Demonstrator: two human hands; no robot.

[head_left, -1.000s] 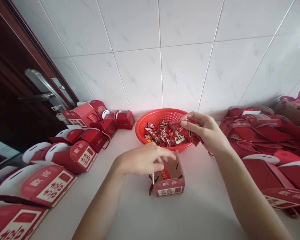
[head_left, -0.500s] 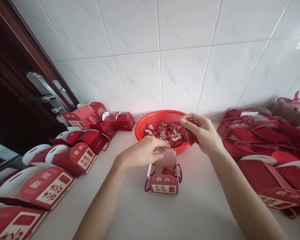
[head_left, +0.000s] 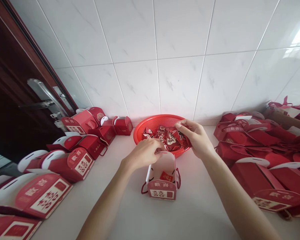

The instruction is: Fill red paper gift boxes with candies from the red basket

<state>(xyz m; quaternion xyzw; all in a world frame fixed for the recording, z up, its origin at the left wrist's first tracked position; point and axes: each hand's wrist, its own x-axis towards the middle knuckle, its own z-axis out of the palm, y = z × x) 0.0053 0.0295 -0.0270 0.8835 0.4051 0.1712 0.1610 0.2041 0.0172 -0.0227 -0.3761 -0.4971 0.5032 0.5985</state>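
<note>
A red plastic basket (head_left: 142,124) holds several red-wrapped sweets (head_left: 162,133). Over its right side, my right hand (head_left: 198,140) pinches a red candy packet (head_left: 183,136) with dark lettering. My left hand (head_left: 146,151) reaches to the basket's front rim with its fingers curled down. Their tips are partly hidden, and what they hold, if anything, cannot be made out. Just in front of the basket stands an open red-and-white gift box (head_left: 162,185) with cord handles at its sides. One small red packet (head_left: 166,176) lies inside the box.
Rows of red gift boxes (head_left: 81,160) stand on the left. More red boxes (head_left: 247,133) are crowded together on the right, near a cardboard carton (head_left: 280,115). Behind the white surface (head_left: 197,206) rises a tiled wall (head_left: 177,83); a dark door (head_left: 12,83) is at left.
My left hand has moved down at the basket's front, its fingertips now less visible. My right hand still holds its packet, slightly further left in view. The whole view has shifted a little.
</note>
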